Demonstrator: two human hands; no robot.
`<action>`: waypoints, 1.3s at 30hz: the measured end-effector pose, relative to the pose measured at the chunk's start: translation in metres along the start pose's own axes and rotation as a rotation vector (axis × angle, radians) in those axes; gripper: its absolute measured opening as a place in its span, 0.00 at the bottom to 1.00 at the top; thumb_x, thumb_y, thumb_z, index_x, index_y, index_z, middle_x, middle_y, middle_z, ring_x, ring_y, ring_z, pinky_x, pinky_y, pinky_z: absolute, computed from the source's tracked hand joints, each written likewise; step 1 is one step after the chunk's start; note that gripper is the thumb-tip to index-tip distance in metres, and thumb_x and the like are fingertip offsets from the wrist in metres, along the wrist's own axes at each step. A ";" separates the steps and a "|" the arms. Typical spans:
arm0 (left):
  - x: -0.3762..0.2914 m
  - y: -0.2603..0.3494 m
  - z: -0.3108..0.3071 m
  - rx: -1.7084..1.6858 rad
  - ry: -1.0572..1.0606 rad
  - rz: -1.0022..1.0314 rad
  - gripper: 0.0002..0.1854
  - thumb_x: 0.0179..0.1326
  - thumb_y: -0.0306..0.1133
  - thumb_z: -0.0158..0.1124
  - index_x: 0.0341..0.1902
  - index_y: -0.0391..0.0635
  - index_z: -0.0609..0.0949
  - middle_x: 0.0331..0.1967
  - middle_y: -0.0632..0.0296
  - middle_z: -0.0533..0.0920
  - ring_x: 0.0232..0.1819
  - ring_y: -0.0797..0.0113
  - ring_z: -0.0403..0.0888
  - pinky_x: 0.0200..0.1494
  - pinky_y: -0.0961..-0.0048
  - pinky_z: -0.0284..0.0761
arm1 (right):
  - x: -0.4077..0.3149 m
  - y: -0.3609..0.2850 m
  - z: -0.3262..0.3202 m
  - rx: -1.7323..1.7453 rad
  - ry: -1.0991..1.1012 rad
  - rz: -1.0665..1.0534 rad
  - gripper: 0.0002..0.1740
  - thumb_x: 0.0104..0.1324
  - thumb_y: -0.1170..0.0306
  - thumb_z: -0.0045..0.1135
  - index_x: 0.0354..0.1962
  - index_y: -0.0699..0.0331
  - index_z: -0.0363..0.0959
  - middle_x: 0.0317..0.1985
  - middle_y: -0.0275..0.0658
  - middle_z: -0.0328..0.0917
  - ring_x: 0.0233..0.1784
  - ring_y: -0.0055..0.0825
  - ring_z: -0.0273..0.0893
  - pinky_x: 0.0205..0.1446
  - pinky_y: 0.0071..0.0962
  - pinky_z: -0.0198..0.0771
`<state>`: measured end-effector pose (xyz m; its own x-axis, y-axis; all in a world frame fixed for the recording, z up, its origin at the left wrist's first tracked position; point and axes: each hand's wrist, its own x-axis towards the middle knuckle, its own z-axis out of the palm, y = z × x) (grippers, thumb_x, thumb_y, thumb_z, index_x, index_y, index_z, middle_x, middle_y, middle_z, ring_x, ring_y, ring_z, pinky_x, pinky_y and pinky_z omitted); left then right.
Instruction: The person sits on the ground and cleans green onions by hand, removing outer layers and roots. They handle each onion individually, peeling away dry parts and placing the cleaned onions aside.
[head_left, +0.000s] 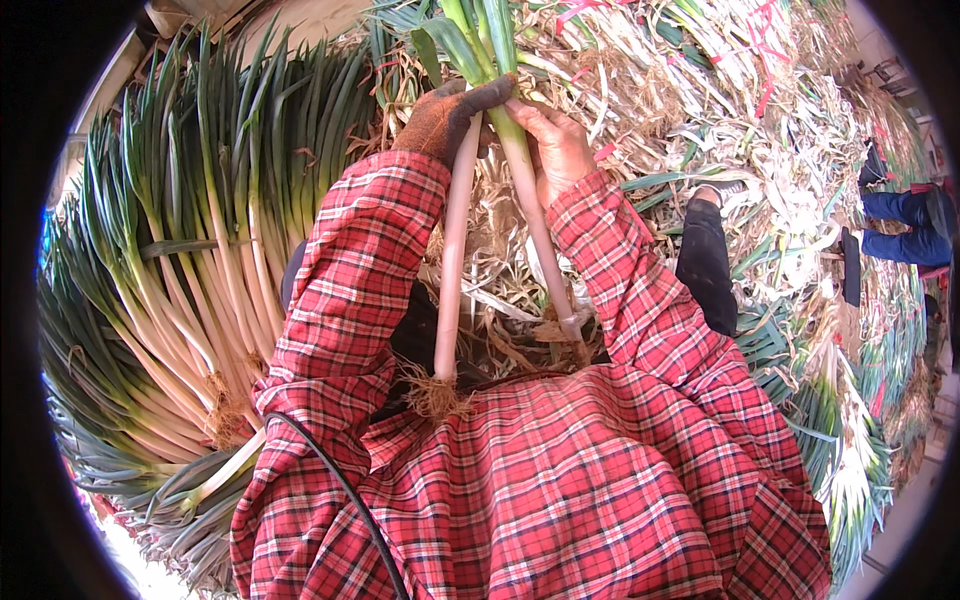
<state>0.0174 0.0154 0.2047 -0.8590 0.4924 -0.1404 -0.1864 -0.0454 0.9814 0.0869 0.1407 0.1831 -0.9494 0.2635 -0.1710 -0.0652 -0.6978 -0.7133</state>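
My left hand (450, 116), in an orange and dark work glove, is closed around the upper part of a long green onion (454, 247) whose white shank hangs down to a tuft of roots near my lap. My right hand (551, 142), bare, grips a second green onion (536, 202) just below its green leaves. The two stalks meet at my hands and spread apart below, roots towards me. Their leaves rise past the top edge of the picture. The right stalk's root end lies beside my plaid shirt.
A large pile of green onions (240, 277) fans out at the left. Dry husks and leaves (787, 172) cover the ground, with red ties (765, 94) among them. More green onions (840, 435) lie at the lower right. Another person's blue trouser legs (900, 238) show at the far right.
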 end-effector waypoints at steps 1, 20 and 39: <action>0.002 0.000 -0.001 0.010 0.008 -0.031 0.28 0.44 0.53 0.72 0.36 0.39 0.79 0.21 0.61 0.76 0.18 0.72 0.73 0.23 0.77 0.70 | -0.004 0.001 -0.001 -0.078 0.001 -0.034 0.11 0.63 0.72 0.55 0.41 0.71 0.76 0.30 0.37 0.79 0.28 0.22 0.75 0.30 0.18 0.72; 0.015 -0.012 0.003 -0.581 -0.132 -0.136 0.16 0.58 0.37 0.62 0.44 0.40 0.72 0.34 0.55 0.78 0.34 0.59 0.79 0.41 0.61 0.78 | -0.067 0.001 -0.032 -0.391 -0.296 0.277 0.26 0.72 0.50 0.33 0.41 0.66 0.70 0.19 0.41 0.77 0.16 0.25 0.72 0.19 0.23 0.67; 0.121 -0.062 -0.103 -0.289 0.415 0.096 0.13 0.58 0.31 0.58 0.44 0.37 0.77 0.28 0.55 0.81 0.30 0.58 0.81 0.34 0.63 0.79 | -0.321 -0.122 -0.137 -0.376 -0.100 0.047 0.14 0.69 0.71 0.43 0.45 0.75 0.67 0.35 0.39 0.73 0.34 0.23 0.71 0.37 0.21 0.69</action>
<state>-0.1245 -0.0116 0.1133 -0.9848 0.0902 -0.1487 -0.1708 -0.3406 0.9246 0.4422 0.2328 0.2318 -0.9752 0.1579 -0.1551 0.0781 -0.4103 -0.9086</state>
